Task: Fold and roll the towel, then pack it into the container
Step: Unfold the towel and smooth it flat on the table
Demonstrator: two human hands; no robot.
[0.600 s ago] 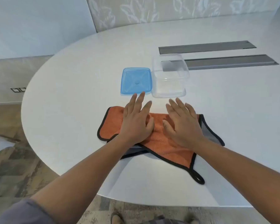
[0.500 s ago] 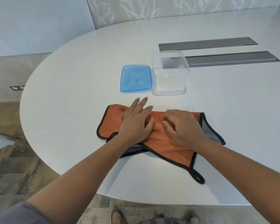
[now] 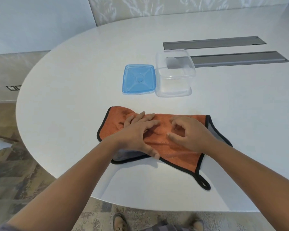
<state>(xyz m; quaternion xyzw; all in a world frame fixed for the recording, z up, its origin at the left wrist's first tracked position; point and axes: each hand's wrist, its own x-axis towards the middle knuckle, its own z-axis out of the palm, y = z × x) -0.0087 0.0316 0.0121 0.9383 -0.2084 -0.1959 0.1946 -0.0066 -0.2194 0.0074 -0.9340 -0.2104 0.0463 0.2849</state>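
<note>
orange towel (image 3: 177,144) folded on white table (image 3: 73,97), near front edge; left hand (image 3: 137,132) flat on it, fingers spread, gripping nothing; right hand (image 3: 190,132) curled, fingertips bunching cloth, proper pinch? cant tell; clear container (image 3: 174,74) open just behind, blue lid (image 3: 138,79) touching beside it

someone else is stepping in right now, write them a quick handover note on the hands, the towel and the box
Left hand: flat, palm down on the orange towel, fingers spread.
Right hand: on the towel, fingers curled as if pinching the cloth; an actual grip cannot be confirmed.
Towel: folded over once, unevenly, near the table edge, loop at the near right corner.
Clear container: empty, open, beyond the towel; blue lid beside it on its left.
Left: finish folding, roll, pack.
</note>
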